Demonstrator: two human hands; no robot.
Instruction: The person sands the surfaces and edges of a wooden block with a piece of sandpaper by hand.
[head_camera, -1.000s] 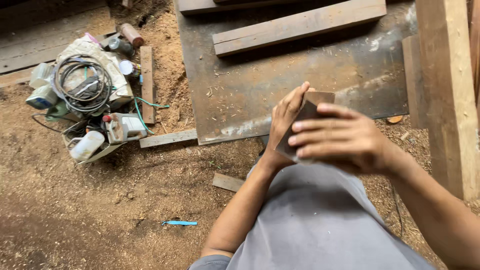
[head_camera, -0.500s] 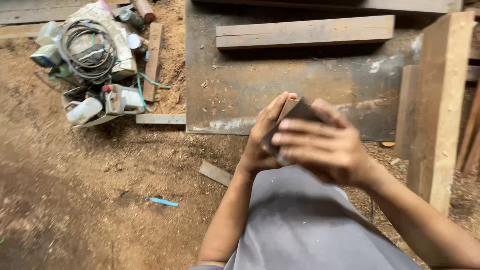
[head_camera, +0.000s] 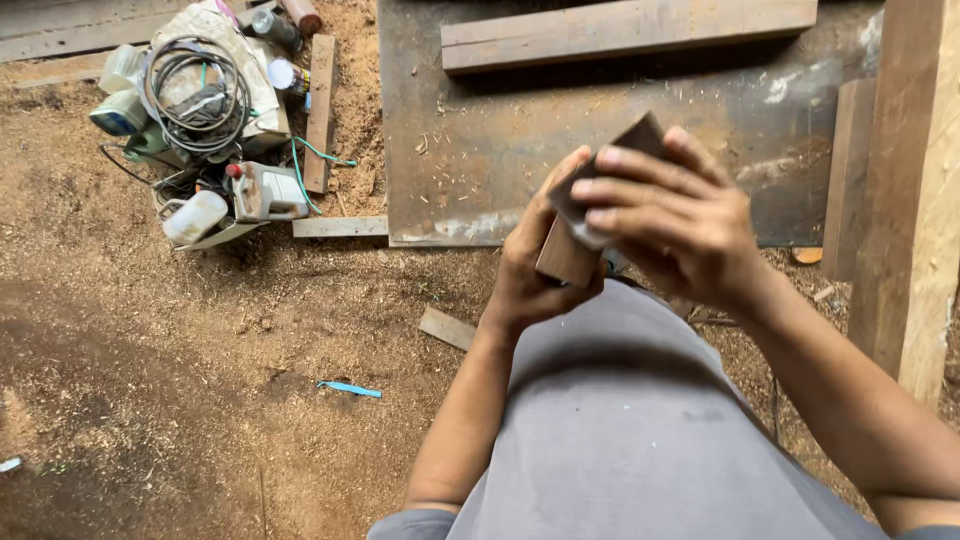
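A small wooden block (head_camera: 566, 255) with a dark top face is held up in front of my grey shirt. My left hand (head_camera: 532, 270) grips it from the left side and underneath. My right hand (head_camera: 672, 218) wraps over its top and right side, fingers pointing left across the dark face. Most of the block is hidden between the two hands; only its lower corner and upper tip show.
A dark metal sheet (head_camera: 470, 170) lies on the sawdust floor with a long plank (head_camera: 625, 30) across it. Thick timber (head_camera: 915, 190) stands at the right. A pile of tools, coiled cable (head_camera: 195, 85) and cans sits upper left. A wood scrap (head_camera: 447, 327) and blue strip (head_camera: 350, 389) lie nearby.
The view has shifted so the tool pile moved up and left. Both hands have lifted the block higher and closer, and the right hand covers more of it.
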